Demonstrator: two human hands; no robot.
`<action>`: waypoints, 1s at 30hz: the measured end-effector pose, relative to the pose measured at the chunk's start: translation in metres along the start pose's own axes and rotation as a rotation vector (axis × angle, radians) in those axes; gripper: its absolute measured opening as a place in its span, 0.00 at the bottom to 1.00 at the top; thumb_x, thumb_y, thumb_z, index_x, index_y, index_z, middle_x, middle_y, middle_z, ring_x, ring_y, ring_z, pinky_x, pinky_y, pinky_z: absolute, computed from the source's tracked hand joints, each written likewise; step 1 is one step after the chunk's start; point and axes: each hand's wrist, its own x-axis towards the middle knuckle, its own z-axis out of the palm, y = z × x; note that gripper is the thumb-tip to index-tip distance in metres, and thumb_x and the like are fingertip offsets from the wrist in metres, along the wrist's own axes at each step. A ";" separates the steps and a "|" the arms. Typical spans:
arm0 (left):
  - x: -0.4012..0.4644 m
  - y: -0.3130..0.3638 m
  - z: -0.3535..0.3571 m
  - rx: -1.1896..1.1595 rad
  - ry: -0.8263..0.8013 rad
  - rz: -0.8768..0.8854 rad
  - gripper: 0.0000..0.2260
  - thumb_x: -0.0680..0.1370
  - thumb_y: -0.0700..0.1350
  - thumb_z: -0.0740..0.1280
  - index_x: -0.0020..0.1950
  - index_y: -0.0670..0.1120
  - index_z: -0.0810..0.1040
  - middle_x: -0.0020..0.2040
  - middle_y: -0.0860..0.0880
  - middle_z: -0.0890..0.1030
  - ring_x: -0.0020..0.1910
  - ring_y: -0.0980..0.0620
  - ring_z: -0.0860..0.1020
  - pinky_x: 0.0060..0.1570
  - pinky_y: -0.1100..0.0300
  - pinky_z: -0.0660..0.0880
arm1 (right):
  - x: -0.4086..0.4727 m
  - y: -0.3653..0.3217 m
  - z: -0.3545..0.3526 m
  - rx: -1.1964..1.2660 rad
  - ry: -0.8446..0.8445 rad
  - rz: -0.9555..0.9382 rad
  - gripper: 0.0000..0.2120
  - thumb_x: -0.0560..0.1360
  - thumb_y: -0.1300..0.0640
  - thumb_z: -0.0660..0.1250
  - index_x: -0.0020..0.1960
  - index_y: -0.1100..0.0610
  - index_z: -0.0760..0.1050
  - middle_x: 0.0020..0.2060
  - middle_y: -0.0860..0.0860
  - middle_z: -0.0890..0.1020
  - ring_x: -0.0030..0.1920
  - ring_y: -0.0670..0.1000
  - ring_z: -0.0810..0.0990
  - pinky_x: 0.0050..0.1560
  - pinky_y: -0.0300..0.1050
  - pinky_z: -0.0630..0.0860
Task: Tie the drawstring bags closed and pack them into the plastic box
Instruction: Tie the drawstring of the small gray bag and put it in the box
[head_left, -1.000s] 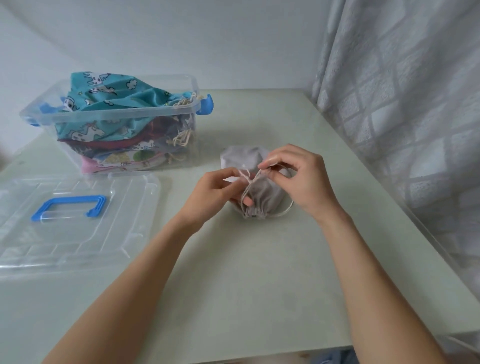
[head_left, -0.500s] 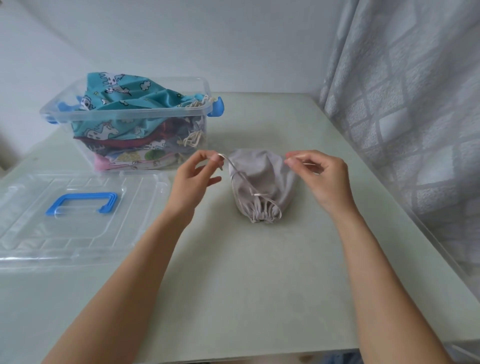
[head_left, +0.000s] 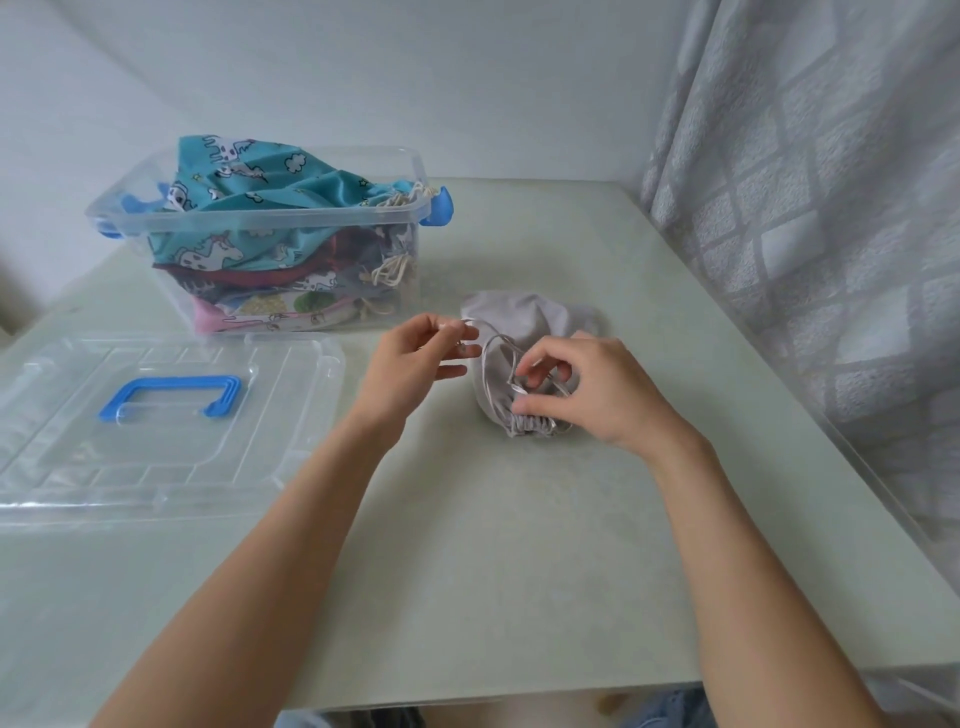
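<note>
The box (head_left: 270, 228) at the back left of the table (head_left: 493, 545) is nearly full: a teal bag (head_left: 270, 182) heaps above the rim and several more lie layered under it, their cords bunched against the right wall. I'd say most of the packing is done. One grey bag (head_left: 524, 322) is left out on the table, just right of the box, its mouth already gathered and pointing toward the person.

The left hand (head_left: 415, 358) pinches one end of the cord (head_left: 491, 358) between thumb and forefinger, the other fingers loosely spread, and holds it up and away to the left. The right hand (head_left: 587, 395) is curled over the bag's neck, thumb and forefinger pinching the other strand close to the gathers. The knot looks unfinished to me; then the bag goes in the box, and the lid (head_left: 156, 415), lying flat at the left, probably goes on.

The right hand covers much of the neck, so I can't tell whether a loop has been formed. How many bags are in the box is hard to count through the plastic
</note>
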 end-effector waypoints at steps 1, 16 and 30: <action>0.000 0.000 0.000 -0.009 0.001 -0.002 0.07 0.79 0.40 0.61 0.42 0.44 0.75 0.45 0.50 0.82 0.40 0.59 0.81 0.43 0.63 0.78 | 0.001 0.000 0.004 -0.033 -0.017 0.014 0.12 0.63 0.50 0.78 0.44 0.49 0.79 0.33 0.40 0.80 0.38 0.43 0.74 0.41 0.40 0.72; 0.007 0.005 -0.012 -0.964 -0.039 -0.247 0.13 0.81 0.41 0.54 0.36 0.46 0.67 0.25 0.53 0.64 0.22 0.58 0.65 0.35 0.65 0.78 | 0.009 0.011 -0.018 1.696 0.281 0.291 0.18 0.80 0.59 0.54 0.34 0.56 0.74 0.43 0.54 0.84 0.49 0.53 0.83 0.57 0.51 0.77; 0.001 -0.004 -0.016 0.414 0.085 0.094 0.09 0.75 0.47 0.63 0.35 0.49 0.68 0.28 0.49 0.68 0.29 0.50 0.64 0.33 0.57 0.63 | 0.007 0.025 -0.018 0.985 0.417 0.479 0.12 0.79 0.64 0.57 0.38 0.56 0.67 0.18 0.42 0.62 0.20 0.42 0.57 0.21 0.35 0.54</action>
